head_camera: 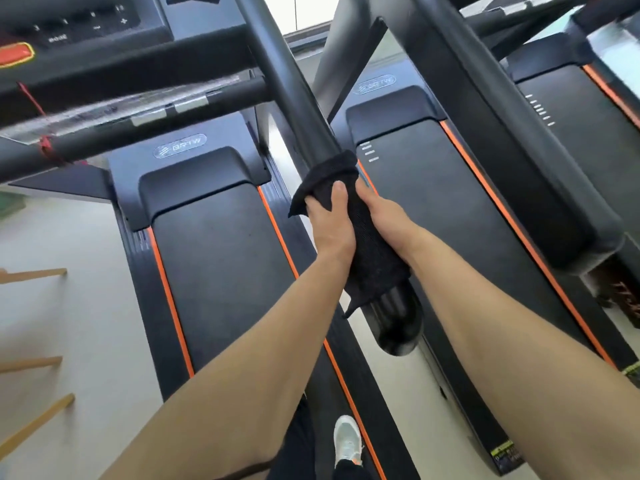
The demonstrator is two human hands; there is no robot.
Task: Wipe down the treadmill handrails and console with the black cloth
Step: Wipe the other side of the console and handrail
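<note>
A black cloth (375, 261) is wrapped around the lower end of the treadmill's right handrail (287, 88), a thick black bar that runs from top centre down to the middle. My left hand (330, 220) grips the cloth from the left, thumb on top. My right hand (382, 211) clasps the cloth from the right side, its fingers hidden behind the bar. The rail's rounded end (398, 327) shows below the cloth. The console (79, 26) with buttons and a red stop key sits at top left.
The treadmill belt (221, 271) with orange edge stripes lies below. A second treadmill (450, 209) stands close on the right, its own handrail (502, 133) crossing overhead. A plastic-wrapped crossbar (121, 109) spans the left. Wooden bars (31, 275) jut in at far left. My shoe (347, 441) is on the floor.
</note>
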